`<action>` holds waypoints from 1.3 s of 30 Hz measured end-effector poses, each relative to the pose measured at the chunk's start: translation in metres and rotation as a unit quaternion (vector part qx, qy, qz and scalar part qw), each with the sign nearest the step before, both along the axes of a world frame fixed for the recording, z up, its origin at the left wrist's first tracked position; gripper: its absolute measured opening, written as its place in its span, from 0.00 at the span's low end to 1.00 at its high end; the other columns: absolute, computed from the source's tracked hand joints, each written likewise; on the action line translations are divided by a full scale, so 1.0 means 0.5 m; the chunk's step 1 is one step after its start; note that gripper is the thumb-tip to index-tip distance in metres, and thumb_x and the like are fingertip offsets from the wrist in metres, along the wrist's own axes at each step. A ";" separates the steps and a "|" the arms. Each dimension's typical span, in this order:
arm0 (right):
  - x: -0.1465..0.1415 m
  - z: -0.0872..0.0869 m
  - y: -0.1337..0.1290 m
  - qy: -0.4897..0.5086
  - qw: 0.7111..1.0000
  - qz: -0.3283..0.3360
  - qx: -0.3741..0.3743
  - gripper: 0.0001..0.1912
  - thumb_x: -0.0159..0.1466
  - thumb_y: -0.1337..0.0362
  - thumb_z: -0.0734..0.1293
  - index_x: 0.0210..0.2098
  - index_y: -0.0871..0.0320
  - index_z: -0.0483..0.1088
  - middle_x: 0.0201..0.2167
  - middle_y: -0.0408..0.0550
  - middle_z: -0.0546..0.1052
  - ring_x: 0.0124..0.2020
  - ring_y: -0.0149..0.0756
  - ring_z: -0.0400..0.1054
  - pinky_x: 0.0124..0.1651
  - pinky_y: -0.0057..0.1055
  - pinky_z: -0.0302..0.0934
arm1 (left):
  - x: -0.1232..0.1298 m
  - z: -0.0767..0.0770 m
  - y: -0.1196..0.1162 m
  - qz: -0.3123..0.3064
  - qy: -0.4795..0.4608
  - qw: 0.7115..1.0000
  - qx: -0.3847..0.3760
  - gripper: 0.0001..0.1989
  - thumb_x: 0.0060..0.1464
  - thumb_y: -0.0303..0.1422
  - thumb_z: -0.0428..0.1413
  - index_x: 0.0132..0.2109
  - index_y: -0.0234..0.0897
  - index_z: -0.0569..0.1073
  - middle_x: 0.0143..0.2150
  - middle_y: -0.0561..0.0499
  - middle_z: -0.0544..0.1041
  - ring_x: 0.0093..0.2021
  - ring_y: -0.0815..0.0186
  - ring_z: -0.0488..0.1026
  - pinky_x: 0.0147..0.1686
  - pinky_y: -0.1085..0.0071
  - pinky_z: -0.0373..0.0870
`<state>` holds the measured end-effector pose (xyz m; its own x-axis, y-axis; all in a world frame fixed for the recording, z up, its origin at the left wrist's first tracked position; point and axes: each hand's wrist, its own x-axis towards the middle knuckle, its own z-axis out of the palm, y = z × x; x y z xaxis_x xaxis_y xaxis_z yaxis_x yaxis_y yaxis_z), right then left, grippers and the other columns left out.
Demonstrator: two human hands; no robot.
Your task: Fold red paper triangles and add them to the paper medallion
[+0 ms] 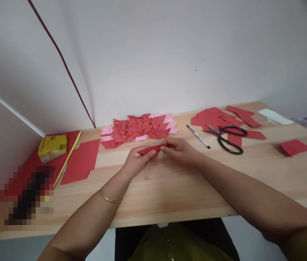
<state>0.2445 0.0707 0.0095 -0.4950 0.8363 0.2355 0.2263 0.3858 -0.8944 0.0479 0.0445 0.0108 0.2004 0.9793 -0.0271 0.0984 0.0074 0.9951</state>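
Two hands (136,162) (182,152) hold red paper (144,149); packet lettering (62,146) blurred.

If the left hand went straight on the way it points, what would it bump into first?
Probably the right hand, which holds the same folded red paper as the left hand. The pile of red and pink folded papers seems to lie farther off, though one view leaves depth unclear.

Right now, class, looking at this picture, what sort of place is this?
Probably a papercraft workspace: scissors and a cluster of folded red and pink paper shapes lie on a wooden table, where a red paper piece is being held.
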 end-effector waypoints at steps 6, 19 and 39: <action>0.002 0.004 -0.002 -0.012 1.000 -0.011 -0.003 0.14 0.64 0.56 0.60 0.29 0.59 0.69 0.26 0.45 0.72 0.30 0.32 0.64 0.35 0.29 0.58 | 0.001 -0.002 0.001 0.010 -0.041 0.999 -0.031 0.14 0.48 0.41 0.61 0.34 0.33 0.79 0.28 0.48 0.78 0.28 0.65 0.74 0.32 0.69 0.71; 0.001 -0.006 0.009 -0.005 0.999 -0.037 0.032 0.09 0.60 0.59 0.65 0.33 0.58 0.72 0.30 0.46 0.74 0.31 0.33 0.65 0.35 0.30 0.58 | -0.011 -0.020 0.018 0.064 -0.004 0.995 0.082 0.09 0.47 0.37 0.62 0.32 0.36 0.78 0.30 0.49 0.78 0.31 0.66 0.72 0.32 0.72 0.67; 0.022 0.004 0.028 -0.025 0.992 -0.123 -0.007 0.01 0.50 0.68 0.62 0.23 0.58 0.65 0.22 0.40 0.67 0.24 0.28 0.58 0.29 0.27 0.52 | -0.021 -0.021 0.028 0.113 -0.036 0.991 0.055 0.09 0.43 0.36 0.64 0.28 0.34 0.77 0.28 0.53 0.76 0.28 0.70 0.69 0.34 0.73 0.64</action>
<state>0.2554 0.0847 0.0115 -0.2854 0.9366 0.2034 0.3559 0.3006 -0.8849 0.0372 0.0586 0.0002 -0.0274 0.9956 0.0896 0.0346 -0.0887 0.9955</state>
